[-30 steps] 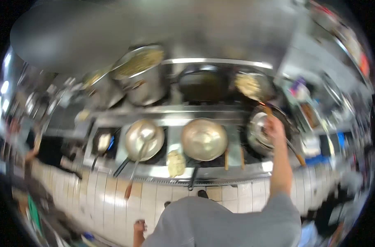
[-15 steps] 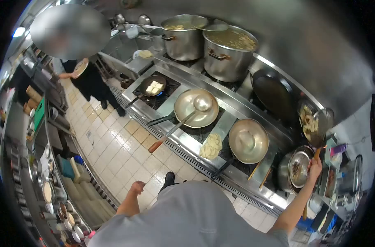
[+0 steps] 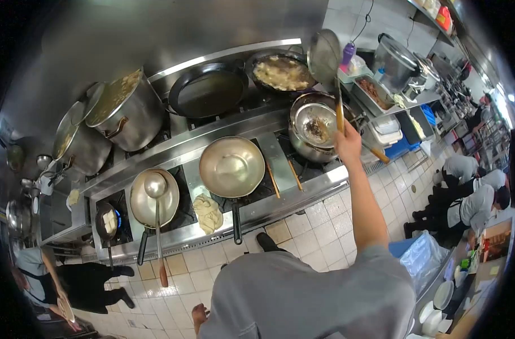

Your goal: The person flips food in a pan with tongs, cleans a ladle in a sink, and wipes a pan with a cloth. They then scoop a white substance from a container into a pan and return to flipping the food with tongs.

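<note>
My right hand (image 3: 348, 144) is closed on the wooden handle of a round wire skimmer (image 3: 324, 55), which stands raised above the back right of the stove. Below and left of that hand, a metal strainer with dark bits (image 3: 315, 125) rests over a pot (image 3: 302, 148). Behind it, a dark wok (image 3: 252, 79) holds pale frying pieces (image 3: 283, 73). Low by my body, my left hand (image 3: 200, 314) hangs with its fingers partly curled; whether it holds anything is too small to tell.
Wide pans (image 3: 232, 183) (image 3: 139, 198) stand on the front burners, one with a ladle (image 3: 155, 185). A cloth (image 3: 207, 214) lies between them. Tall stock pots (image 3: 139, 116) are at the back left. A co-worker with a plate stands at lower left; other people are at far right.
The view has turned right. The skimmer has moved from over the frying pieces, which now show uncovered in the wok. More of the right side and several people there have come into view.
</note>
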Tool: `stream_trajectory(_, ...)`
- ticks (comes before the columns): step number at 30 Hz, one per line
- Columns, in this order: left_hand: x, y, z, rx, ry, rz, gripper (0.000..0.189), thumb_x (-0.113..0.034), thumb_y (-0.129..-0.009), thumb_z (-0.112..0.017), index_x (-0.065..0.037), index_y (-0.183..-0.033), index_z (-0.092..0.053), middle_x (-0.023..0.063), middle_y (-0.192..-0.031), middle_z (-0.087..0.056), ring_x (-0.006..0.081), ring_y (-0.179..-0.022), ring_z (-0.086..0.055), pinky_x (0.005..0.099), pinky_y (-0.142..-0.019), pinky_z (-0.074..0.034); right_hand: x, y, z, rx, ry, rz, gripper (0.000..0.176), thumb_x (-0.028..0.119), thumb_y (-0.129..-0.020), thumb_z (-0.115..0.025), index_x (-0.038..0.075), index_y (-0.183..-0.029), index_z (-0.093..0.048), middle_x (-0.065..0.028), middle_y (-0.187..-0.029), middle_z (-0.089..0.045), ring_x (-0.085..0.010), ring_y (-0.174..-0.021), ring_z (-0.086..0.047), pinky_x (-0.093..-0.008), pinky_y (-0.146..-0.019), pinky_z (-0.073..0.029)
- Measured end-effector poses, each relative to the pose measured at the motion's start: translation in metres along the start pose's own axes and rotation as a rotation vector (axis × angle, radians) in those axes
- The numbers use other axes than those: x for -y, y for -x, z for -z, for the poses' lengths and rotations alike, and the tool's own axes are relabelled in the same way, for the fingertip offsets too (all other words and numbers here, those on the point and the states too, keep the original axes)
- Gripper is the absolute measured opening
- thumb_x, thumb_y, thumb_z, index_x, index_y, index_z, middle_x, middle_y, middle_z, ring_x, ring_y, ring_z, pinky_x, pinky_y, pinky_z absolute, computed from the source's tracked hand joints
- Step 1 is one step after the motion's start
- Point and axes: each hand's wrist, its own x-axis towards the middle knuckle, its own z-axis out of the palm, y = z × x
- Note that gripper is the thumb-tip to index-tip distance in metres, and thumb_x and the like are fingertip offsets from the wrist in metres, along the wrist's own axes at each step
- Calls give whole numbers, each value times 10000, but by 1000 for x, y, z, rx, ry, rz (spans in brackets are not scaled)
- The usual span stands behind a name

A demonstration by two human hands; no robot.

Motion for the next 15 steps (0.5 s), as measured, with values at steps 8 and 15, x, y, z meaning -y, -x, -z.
stream_trajectory(8,-94,38,5,96,-61,-69,326,-282,-913,-571,-114,-1188,-519,97,-1022,-580,264,-860,-598,415,-641,-491,-63,179,29,-4,-462,-403,374,132,-936,-553,-3,-1284,-522,-72,-821,-623,-116,-489,-522,-236,-428,-423)
stream_trajectory(15,-155,31,3,50,72,34,346,-286,-907,-549,-97,-1196,-531,85,-995,-583,249,-807,-599,416,-657,-484,-97,167,53,73,-26,-464,398,128,-933,-571,-45,-1286,-508,-89,-819,-645,-133,-628,-600,-270,-532,-492)
